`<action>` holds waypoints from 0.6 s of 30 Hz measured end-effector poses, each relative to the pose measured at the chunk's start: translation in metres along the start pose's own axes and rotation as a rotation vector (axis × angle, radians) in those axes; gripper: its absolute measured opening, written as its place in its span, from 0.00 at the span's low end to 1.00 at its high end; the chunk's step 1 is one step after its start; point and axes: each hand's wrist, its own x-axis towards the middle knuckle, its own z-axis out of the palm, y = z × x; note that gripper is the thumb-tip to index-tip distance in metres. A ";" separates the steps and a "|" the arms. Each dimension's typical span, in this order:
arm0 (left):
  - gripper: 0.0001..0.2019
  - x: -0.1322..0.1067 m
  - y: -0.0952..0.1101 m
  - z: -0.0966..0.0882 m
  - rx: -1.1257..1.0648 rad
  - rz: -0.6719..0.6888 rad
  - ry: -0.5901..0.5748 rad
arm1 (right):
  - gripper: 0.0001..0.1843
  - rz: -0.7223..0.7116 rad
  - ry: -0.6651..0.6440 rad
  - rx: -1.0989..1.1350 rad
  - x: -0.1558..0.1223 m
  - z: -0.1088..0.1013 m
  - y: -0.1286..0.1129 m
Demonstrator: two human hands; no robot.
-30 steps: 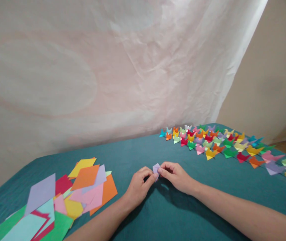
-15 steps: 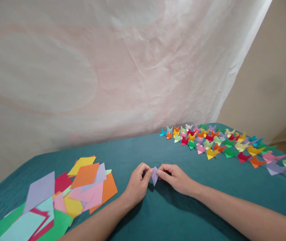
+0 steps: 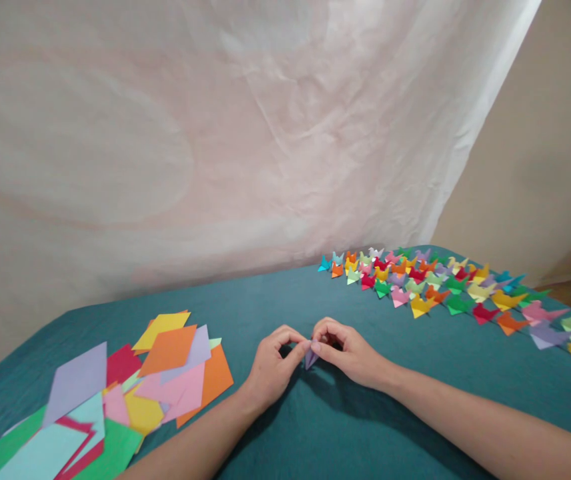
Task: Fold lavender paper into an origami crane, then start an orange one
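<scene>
Between my two hands is a small piece of folded purple paper [image 3: 310, 359], its pointed lower end showing below the fingers. My left hand [image 3: 278, 360] pinches its left side between thumb and forefinger. From the right, my right hand [image 3: 343, 350] grips the upper part, thumb in front and fingers curled behind. Both hands are close together just above the green tablecloth [image 3: 270, 440]. The fingers cover most of the paper's upper part, so its folds there are hidden.
A loose pile of coloured paper sheets [image 3: 168, 350] lies at the left. Rows of small folded paper birds [image 3: 420, 305] in many colours stand along the table's right side. A pale cloth [image 3: 215, 167] hangs behind the table.
My right hand has moved a little left and up over the purple paper, fingers now nearly meeting my left hand's. Less of the paper shows than before.
</scene>
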 end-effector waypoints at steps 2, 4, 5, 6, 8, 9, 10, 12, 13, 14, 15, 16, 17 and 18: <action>0.10 0.000 0.001 0.000 -0.009 0.008 -0.001 | 0.12 -0.019 -0.009 -0.006 0.000 0.000 0.000; 0.10 -0.001 0.002 0.000 -0.013 0.017 -0.001 | 0.10 -0.037 -0.018 -0.021 0.000 0.000 0.000; 0.09 -0.001 0.002 0.000 -0.014 0.021 0.001 | 0.10 -0.045 -0.023 -0.031 0.001 0.000 0.000; 0.09 -0.001 0.003 0.000 -0.014 0.025 0.002 | 0.10 -0.050 -0.027 -0.042 0.001 0.000 0.000; 0.10 -0.001 0.002 0.000 -0.013 0.030 0.014 | 0.10 -0.053 -0.036 -0.065 0.001 0.000 -0.001; 0.10 -0.001 0.002 -0.001 -0.014 0.031 0.024 | 0.10 -0.053 -0.040 -0.075 0.001 0.000 -0.001; 0.11 -0.001 0.001 -0.001 -0.015 0.031 0.035 | 0.10 -0.052 -0.043 -0.084 0.001 0.000 -0.001; 0.11 -0.001 -0.002 -0.001 -0.020 0.027 0.063 | 0.10 -0.053 -0.042 -0.095 0.001 -0.001 -0.001; 0.11 0.000 -0.004 -0.001 -0.026 0.021 0.075 | 0.10 -0.054 -0.037 -0.096 0.001 -0.001 -0.001; 0.12 0.000 -0.006 -0.001 -0.034 0.012 0.084 | 0.11 -0.056 -0.030 -0.095 0.001 -0.001 -0.001; 0.12 0.001 -0.008 -0.001 -0.046 0.001 0.090 | 0.11 -0.058 -0.021 -0.095 0.001 -0.001 -0.001; 0.12 0.001 -0.009 -0.001 -0.060 -0.012 0.090 | 0.12 -0.059 -0.012 -0.095 0.001 -0.001 -0.001; 0.12 0.002 -0.011 0.000 -0.076 -0.029 0.086 | 0.13 -0.059 -0.006 -0.098 0.001 -0.001 -0.001; 0.13 0.002 -0.012 0.000 -0.092 -0.047 0.078 | 0.13 -0.058 -0.002 -0.104 0.001 -0.002 -0.001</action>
